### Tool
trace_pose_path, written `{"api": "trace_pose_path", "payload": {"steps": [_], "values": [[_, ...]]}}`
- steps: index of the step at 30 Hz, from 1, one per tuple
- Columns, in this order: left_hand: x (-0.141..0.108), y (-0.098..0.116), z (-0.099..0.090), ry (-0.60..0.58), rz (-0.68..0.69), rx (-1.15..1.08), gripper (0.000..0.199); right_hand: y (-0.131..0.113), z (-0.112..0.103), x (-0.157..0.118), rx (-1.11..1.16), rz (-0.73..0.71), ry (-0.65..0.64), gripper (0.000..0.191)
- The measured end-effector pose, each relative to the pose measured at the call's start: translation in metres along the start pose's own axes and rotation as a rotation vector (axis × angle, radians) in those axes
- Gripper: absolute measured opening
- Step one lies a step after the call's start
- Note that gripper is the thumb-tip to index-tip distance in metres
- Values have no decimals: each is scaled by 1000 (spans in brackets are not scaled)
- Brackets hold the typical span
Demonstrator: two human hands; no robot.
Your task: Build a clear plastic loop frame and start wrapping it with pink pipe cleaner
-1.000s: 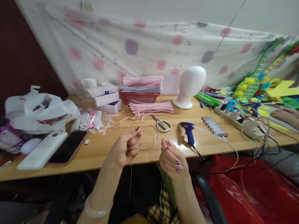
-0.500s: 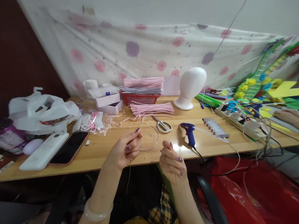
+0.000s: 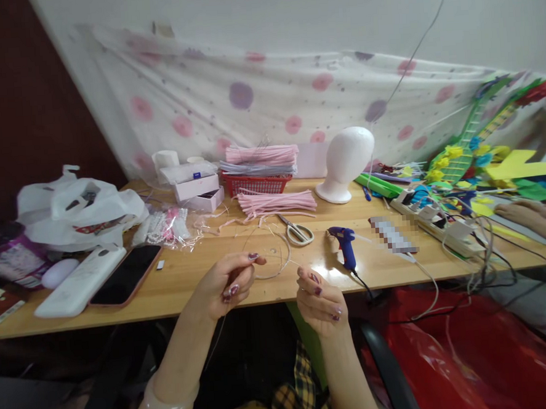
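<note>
My left hand [image 3: 232, 285] is closed in a pinch on a thin wire [image 3: 216, 340], whose loose end hangs below the table edge. Facing it, my right hand [image 3: 322, 301] pinches the same pale strand, which runs across the gap between the two hands. Both hands hover over the table's front edge. Behind them a loose loop of wire [image 3: 270, 277] lies on the wood. White-handled scissors [image 3: 299, 233] rest beyond the loop, and a blue glue gun [image 3: 347, 248] lies right of my right hand.
A white foam head [image 3: 348, 163], a red basket [image 3: 257, 185] and pink pipe cleaners [image 3: 277, 203] stand at the back. Phones [image 3: 128, 272] and a plastic bag [image 3: 79, 207] occupy the left. A power strip [image 3: 436, 228] with cables and another person's hands [image 3: 527, 213] are right.
My hands have moved slightly apart, the left one leftward and the right one rightward. The strand between them shows more clearly, and the hanging end has swung left.
</note>
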State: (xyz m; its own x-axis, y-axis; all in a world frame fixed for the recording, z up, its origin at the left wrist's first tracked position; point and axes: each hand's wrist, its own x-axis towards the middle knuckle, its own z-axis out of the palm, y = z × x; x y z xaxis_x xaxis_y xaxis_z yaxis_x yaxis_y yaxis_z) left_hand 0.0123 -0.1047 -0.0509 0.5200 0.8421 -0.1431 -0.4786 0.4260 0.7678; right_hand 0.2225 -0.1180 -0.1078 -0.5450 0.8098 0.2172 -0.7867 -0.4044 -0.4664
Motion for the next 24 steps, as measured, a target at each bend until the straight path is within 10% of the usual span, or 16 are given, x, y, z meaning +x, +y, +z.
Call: {"api": "trace_pose_path", "payload": {"steps": [9, 24], "values": [[1, 11, -2, -221, -172, 117, 25, -1, -22, -5, -20, 100, -172, 41], [8, 7, 17, -20, 40, -190, 44, 6, -2, 1, 234, 3, -41, 14]]}}
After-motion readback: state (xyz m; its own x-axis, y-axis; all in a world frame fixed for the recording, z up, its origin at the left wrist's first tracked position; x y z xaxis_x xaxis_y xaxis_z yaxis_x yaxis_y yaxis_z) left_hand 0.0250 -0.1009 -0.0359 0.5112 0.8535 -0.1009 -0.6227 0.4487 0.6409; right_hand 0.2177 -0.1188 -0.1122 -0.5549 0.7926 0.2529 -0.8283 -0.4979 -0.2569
